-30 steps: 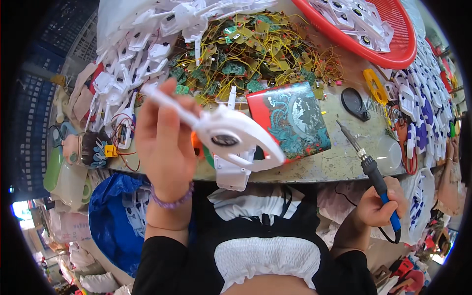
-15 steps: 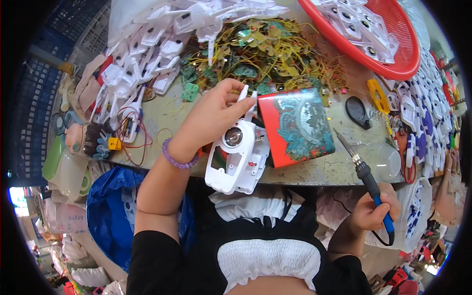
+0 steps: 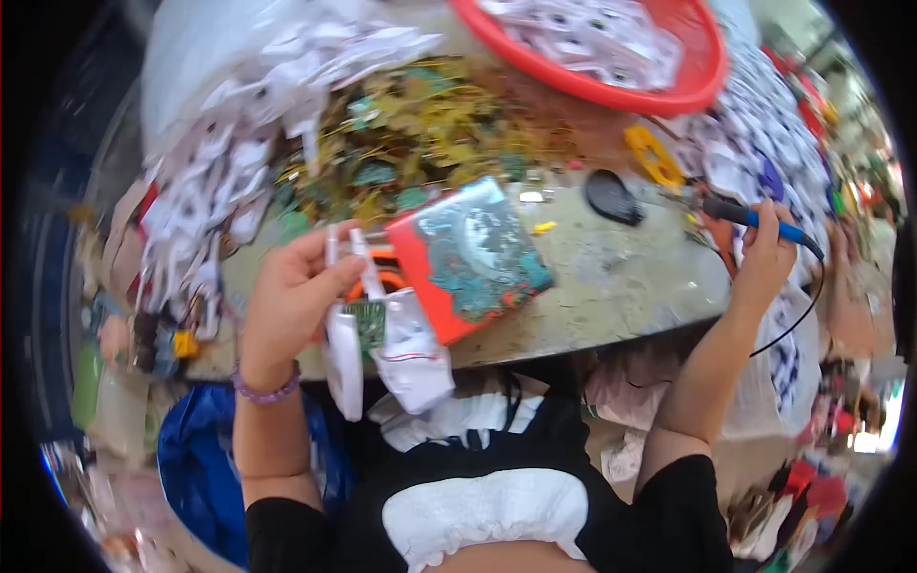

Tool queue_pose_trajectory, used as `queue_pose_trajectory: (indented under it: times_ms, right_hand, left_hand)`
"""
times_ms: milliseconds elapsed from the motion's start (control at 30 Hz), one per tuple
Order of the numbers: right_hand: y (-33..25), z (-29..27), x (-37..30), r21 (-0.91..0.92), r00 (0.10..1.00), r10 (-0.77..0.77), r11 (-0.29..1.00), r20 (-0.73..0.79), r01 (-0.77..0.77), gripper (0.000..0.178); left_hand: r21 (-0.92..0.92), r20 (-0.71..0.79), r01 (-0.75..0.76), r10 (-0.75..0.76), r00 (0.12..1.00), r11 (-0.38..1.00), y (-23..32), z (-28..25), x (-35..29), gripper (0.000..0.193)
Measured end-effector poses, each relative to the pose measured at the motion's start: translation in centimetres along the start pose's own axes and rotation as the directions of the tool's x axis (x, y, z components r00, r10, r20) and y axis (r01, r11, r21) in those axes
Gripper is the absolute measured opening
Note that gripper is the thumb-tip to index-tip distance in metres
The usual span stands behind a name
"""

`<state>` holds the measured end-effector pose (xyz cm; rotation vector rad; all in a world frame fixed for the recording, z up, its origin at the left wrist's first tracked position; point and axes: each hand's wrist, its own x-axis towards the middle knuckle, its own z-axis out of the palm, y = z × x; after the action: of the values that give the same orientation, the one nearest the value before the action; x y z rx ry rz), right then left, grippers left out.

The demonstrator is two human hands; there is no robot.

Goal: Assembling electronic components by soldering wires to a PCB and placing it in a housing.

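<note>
My left hand [image 3: 291, 301] pinches a white plastic housing [image 3: 415, 368] by its narrow handle ends, over the table's near edge. The two halves hang spread apart, and a small green circuit board [image 3: 367, 325] shows between them. Right beside it is a red box [image 3: 478, 263] with a teal, worn top. Out to the right, my right hand [image 3: 766, 244] grips a soldering iron [image 3: 731, 212] by its blue and black handle. Its tip points left, blurred, near a black oval dish [image 3: 613, 197] and a yellow ring-shaped part [image 3: 652, 156].
Wired circuit boards [image 3: 411, 124] are heaped at the back. White plastic parts [image 3: 205, 186] pile up at left, more fill a red basket [image 3: 702, 91] at back right, and others lie along the right. A blue bag [image 3: 196, 477] hangs below the table edge at left.
The whole view has shifted. The housing has turned, and its halves now stand apart with the board visible. My right hand has moved forward, swinging the iron's tip round toward the left.
</note>
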<state>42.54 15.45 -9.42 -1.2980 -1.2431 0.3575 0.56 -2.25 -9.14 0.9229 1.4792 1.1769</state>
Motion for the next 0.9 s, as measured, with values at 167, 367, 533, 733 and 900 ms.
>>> queue_pose_trajectory:
  times_ms: [167,367,533,733,900]
  right_hand:
    - [5.9,0.5,2.4,-0.147,0.993,0.028,0.989,0.115,-0.011,0.031]
    - [3.5,1.6,-4.6,0.163,0.993,0.116,0.981,-0.038,-0.108,0.040]
    - [1.6,1.4,-10.0,0.324,0.997,0.013,0.946,-0.078,0.013,0.034]
    - [0.7,0.1,-11.4,0.233,0.993,-0.110,0.967,0.030,0.100,0.033]
    - [2.0,0.1,-15.1,-0.172,0.791,-0.509,0.793,0.340,0.585,0.038]
  left_hand:
    - [0.336,0.063,-0.148,0.135,0.989,0.930,0.4,0.5,0.3,0.024]
    - [0.430,0.060,0.008,-0.037,0.998,0.903,-0.1,0.2,2.3,0.022]
    - [0.435,0.019,0.080,-0.098,0.995,0.897,1.0,-2.0,1.1,0.022]
    - [0.245,0.095,-0.075,0.053,0.994,0.967,3.7,-6.9,-4.3,0.029]
    - [0.538,0.126,0.307,-0.435,0.892,0.785,0.7,-13.7,-13.9,0.027]
